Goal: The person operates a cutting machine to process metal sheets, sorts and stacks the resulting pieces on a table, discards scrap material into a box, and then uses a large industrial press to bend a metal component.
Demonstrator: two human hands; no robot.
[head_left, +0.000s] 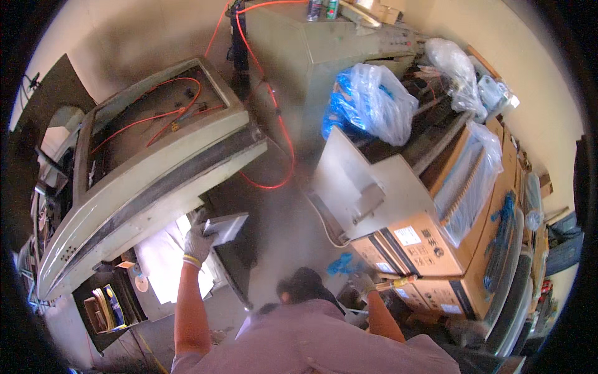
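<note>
My left hand (198, 245), in a light grey knitted glove, is closed on a flat grey rectangular piece (229, 227). The piece sticks out to the right of the fingers, in front of a machine (156, 171) with a pale, dusty housing. Bright white sheet material (163, 265) lies just left of that wrist, under the machine's overhanging edge. My right hand (362, 284), gloved too, is low beside stacked cardboard boxes (414, 246). Its fingers are small and blurred, so its grip is unclear. A crumpled blue piece of plastic (341, 264) lies just beyond it.
Red hose (288, 140) loops down between the machine and a grey-green cabinet (330, 43). A bent pale metal panel (349, 181) leans by the boxes. Plastic bags (380, 103) sit behind it. A dark bin of papers (109, 308) stands at lower left.
</note>
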